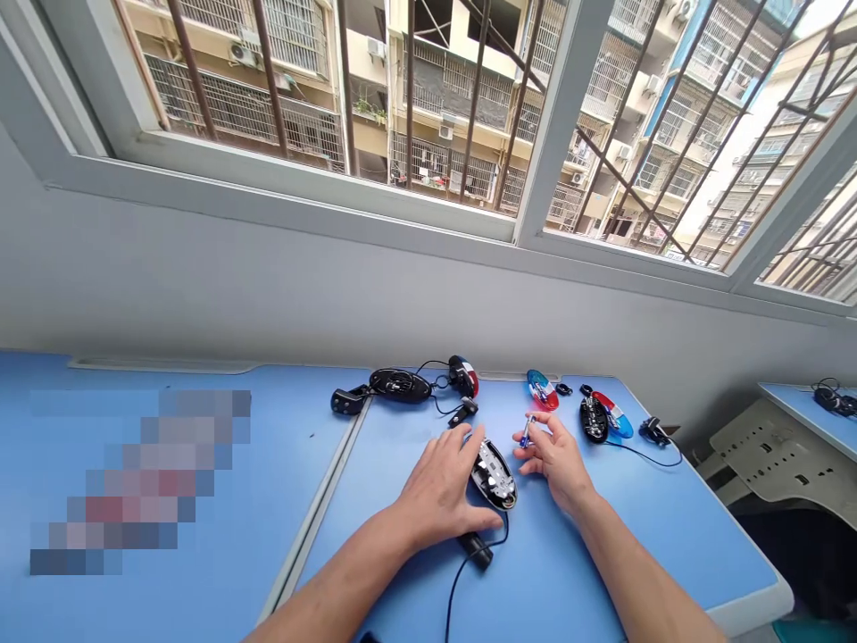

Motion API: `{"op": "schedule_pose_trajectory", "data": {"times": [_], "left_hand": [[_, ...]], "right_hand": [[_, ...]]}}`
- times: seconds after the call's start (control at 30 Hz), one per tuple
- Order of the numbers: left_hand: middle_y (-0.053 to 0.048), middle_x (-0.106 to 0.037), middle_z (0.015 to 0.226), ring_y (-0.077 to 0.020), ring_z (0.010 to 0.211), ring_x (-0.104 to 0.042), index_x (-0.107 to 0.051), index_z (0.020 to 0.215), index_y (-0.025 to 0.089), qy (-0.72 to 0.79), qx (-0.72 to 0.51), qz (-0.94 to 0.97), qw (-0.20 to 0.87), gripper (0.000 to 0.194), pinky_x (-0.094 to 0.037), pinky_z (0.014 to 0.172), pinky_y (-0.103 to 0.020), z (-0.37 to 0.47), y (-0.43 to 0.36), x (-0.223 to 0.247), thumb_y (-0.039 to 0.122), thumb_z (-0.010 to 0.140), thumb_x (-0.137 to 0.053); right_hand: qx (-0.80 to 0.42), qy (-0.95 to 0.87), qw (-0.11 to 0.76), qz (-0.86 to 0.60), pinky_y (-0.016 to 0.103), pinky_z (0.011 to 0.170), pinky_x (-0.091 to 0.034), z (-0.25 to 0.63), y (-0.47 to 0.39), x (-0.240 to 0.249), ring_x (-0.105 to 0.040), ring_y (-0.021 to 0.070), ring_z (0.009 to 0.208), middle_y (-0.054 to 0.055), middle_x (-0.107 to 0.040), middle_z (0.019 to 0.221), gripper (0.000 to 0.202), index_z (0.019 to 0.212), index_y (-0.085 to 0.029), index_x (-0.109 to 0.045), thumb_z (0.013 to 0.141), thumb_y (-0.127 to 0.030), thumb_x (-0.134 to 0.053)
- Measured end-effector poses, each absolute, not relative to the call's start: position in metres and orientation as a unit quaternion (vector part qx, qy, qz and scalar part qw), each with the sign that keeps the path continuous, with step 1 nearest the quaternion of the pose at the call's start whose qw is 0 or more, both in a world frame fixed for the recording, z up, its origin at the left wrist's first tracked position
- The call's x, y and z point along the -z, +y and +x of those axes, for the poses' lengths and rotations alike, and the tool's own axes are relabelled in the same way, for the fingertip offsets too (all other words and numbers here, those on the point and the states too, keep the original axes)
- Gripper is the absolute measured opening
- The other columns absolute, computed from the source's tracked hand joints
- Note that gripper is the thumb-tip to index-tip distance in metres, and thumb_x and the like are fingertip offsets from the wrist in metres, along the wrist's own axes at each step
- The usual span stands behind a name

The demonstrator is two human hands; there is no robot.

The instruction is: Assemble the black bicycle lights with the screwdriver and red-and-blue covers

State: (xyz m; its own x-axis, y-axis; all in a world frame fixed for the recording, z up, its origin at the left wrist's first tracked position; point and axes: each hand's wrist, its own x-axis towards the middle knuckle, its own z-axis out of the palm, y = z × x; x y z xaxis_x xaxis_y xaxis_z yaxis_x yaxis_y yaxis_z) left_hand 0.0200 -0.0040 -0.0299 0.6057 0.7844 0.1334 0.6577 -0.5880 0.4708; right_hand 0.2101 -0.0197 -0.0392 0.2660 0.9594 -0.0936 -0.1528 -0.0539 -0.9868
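Note:
My left hand (pixel 445 489) curls round the left side of an open oval casing (pixel 494 475), its thumb at the near end and its fingers at the far end. Pale inner parts show inside the casing. From its near end a thin black cable (pixel 503 529) runs down across a black cylindrical piece (pixel 477 552) on the table. Right of the casing, my right hand (pixel 553 455) pinches a small blue-and-silver battery (pixel 526 432) between thumb and fingers. The battery is held apart from the casing.
Beyond my hands lie a black oval unit (pixel 400 385) with cable, a red-and-blue cover (pixel 542 390), another opened oval unit (pixel 593 418) and a black clip (pixel 653 432). A seam (pixel 321 500) divides the blue tables. At left a patch (pixel 140 482) is blurred out.

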Motion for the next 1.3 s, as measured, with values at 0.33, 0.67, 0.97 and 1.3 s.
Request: {"op": "schedule_pose_trajectory", "data": {"times": [0.33, 0.67, 0.97, 1.3], "left_hand": [[-0.022, -0.033, 0.15, -0.0379, 0.137, -0.03, -0.036, 0.144, 0.013, 0.377, -0.161, 0.895, 0.175, 0.085, -0.031, 0.109, -0.052, 0.021, -0.002, 0.045, 0.037, 0.069, -0.07], [-0.024, -0.033, 0.149, -0.0399, 0.136, -0.032, -0.037, 0.143, 0.012, 0.375, -0.162, 0.892, 0.191, 0.083, -0.03, 0.108, -0.056, 0.021, -0.001, 0.044, 0.038, 0.071, -0.068], [-0.022, -0.041, 0.145, -0.0391, 0.133, -0.037, -0.042, 0.14, 0.014, 0.371, -0.185, 0.89, 0.191, 0.077, -0.033, 0.107, -0.054, 0.02, -0.001, 0.045, 0.033, 0.07, -0.067], [-0.023, -0.041, 0.145, -0.0391, 0.134, -0.036, -0.041, 0.139, 0.012, 0.366, -0.179, 0.892, 0.197, 0.077, -0.031, 0.107, -0.055, 0.021, -0.002, 0.043, 0.032, 0.069, -0.066]], "right_hand": [[-0.405, -0.464, 0.505, -0.604, 0.023, 0.038, -0.047, 0.208, -0.016, 0.046, -0.065, 0.0174, 0.059, 0.004, -0.068, 0.077, 0.048, 0.095, -0.019, -0.05, 0.064, -0.052, -0.063], [-0.059, -0.554, 0.354, -0.752, 0.032, 0.079, -0.043, 0.258, 0.023, -0.011, -0.064, 0.0213, 0.089, 0.004, -0.071, 0.091, 0.016, 0.098, -0.023, -0.06, 0.086, -0.027, -0.049], [0.038, -0.567, 0.119, -0.814, 0.03, 0.074, -0.046, 0.252, 0.065, 0.004, -0.065, 0.0201, 0.088, 0.006, -0.071, 0.092, 0.013, 0.095, -0.02, -0.065, 0.091, -0.022, -0.053], [0.053, -0.583, 0.035, -0.81, 0.039, 0.083, -0.054, 0.247, 0.072, 0.008, -0.062, 0.0192, 0.097, 0.007, -0.061, 0.116, 0.026, 0.115, -0.017, -0.058, 0.094, -0.032, -0.056]]}}
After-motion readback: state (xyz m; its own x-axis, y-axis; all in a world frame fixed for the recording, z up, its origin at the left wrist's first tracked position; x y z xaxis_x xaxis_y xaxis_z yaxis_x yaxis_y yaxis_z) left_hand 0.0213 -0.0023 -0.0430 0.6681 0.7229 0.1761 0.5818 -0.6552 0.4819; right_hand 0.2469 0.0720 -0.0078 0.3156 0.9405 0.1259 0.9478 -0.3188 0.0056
